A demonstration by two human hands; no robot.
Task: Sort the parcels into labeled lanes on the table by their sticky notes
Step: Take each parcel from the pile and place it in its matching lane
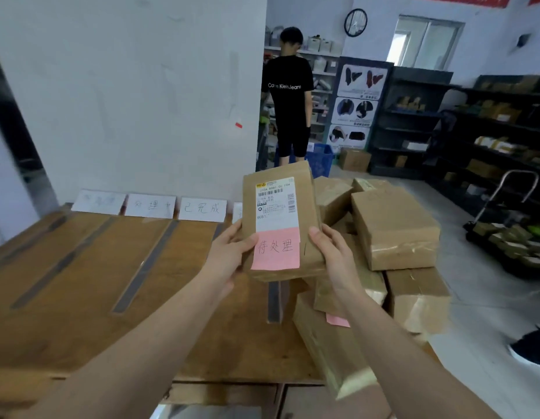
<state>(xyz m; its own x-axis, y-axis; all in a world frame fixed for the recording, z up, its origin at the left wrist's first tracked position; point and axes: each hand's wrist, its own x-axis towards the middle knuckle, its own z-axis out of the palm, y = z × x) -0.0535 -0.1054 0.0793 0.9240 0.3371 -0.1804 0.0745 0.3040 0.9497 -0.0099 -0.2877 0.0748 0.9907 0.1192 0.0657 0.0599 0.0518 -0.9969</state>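
Parcel held up for reading: a parcel (280, 219) is gripped upright above the right end of the table (81, 297). It is clasped at its lower sides by the left hand (229, 252) and the right hand (332, 252). Each thumb is laid on the front face, and the fingers are curled behind, largely hidden. A pink note (276, 249) reading 待处理 is stuck below the shipping label (276, 201), with the left thumb at its edge.

The note is judged to be under reading, with no lane yet chosen. Cards are stood along the far edge. The second card (150, 206) reads 处理中 and the third card (202, 209) 已完成. The first card (99, 202) is too blurred to be read, and the fourth card (237, 211) is mostly hidden behind the parcel, so the match cannot be settled here.

The step would be done well if the note were kept uncovered and checked character by character against the cards. The parcel could then be laid flat between two tape strips (144, 267), note upward.

Bare wood is seen in the left lanes, so room is offered for a leftward sweep. To the right the way is crowded by an uneven pile (392, 228), with one parcel tilted at the near corner; a knock there could bring it down.
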